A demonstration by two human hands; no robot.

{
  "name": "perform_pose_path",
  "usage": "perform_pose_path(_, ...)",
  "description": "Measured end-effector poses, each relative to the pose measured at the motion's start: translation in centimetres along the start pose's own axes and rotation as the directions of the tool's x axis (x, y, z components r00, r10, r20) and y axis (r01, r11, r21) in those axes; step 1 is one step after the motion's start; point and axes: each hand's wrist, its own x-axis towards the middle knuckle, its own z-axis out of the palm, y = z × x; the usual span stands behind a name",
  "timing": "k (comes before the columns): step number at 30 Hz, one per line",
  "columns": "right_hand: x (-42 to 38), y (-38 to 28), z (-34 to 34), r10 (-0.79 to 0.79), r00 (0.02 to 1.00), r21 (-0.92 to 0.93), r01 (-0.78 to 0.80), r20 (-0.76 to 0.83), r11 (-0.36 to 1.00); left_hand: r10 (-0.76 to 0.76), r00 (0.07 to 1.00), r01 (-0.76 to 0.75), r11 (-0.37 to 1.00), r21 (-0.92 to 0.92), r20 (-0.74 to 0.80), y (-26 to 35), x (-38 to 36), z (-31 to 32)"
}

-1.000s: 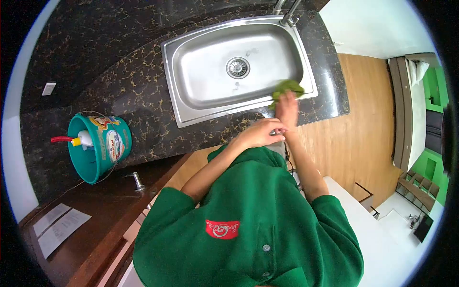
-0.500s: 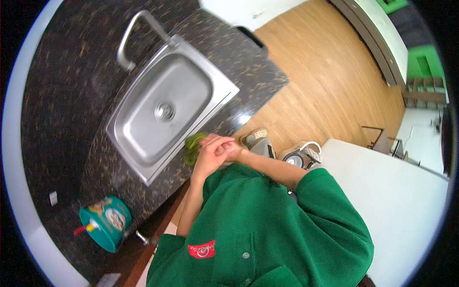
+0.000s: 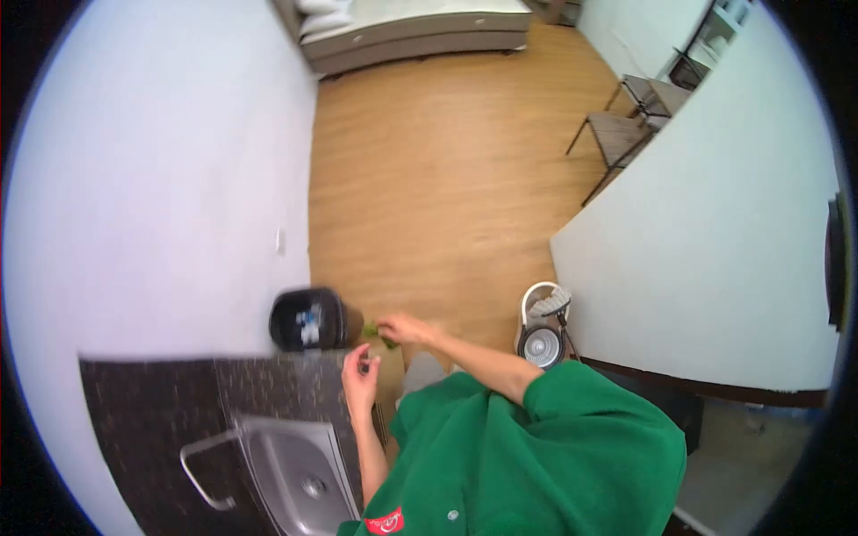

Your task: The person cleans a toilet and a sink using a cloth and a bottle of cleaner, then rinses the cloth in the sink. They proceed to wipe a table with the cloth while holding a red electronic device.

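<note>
My right hand point(image 3: 407, 330) is closed on a green cloth point(image 3: 389, 342), which hangs partly below and to the left of the fingers. It is out past the counter's end, over the floor side. My left hand point(image 3: 359, 382) is by the edge of the dark speckled counter point(image 3: 295, 380), with its fingers curved and apart and no object clearly in them. Ahead and to the left of both hands stands a black bin point(image 3: 308, 320) with some light-coloured items inside. The cloth is close to the bin's right side but apart from its opening.
A steel sink point(image 3: 308, 447) with a curved faucet point(image 3: 204, 482) is set in the counter. On the floor to the right stands a mop bucket point(image 3: 542, 344) with a white handle. A white partition point(image 3: 697, 259) rises beyond it. Chairs point(image 3: 617, 138) and a bed point(image 3: 420, 40) are farther off.
My view has swung from the sink toward the floor and bin. My hands, together by the sink before, have separated and moved past the counter's end, the cloth now in my right hand.
</note>
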Motion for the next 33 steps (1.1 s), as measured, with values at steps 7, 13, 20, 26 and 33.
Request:
perform_pose_path(7, -2.9, 2.8, -14.5, 0.276, 0.959, 0.746, -0.142, -0.058, 0.651, 0.2, 0.932, -0.224, 0.973, 0.046, 0.303, 5.8, 15.4, 11.5)
perform_pose_path(13, -1.5, 5.5, -29.0, 0.312, 0.928, 0.775, -0.04, -0.205, 0.63, 0.234, 0.859, -0.23, 0.971, -0.066, 0.455, 12.0, 32.3, 20.0)
perform_pose_path(20, -5.6, 11.0, -44.5, 0.499, 0.674, 0.726, 0.082, -0.545, 0.682, 0.275, 0.523, -0.209, 0.959, -0.191, 0.807, 27.4, 45.8, 33.6)
perform_pose_path(26, -9.4, 20.4, -55.1, 0.748, 0.24, 0.782, 0.278, -0.618, 0.557, 0.15, 0.331, -0.397, 0.918, -0.007, 0.932, 32.1, 56.2, 47.1)
perform_pose_path(33, -15.8, 35.1, -73.4, 0.875, -0.004, 0.713, 0.578, -0.484, 0.397, -0.643, 0.121, -0.497, 0.62, 0.606, 0.757, 25.4, 68.9, 55.3)
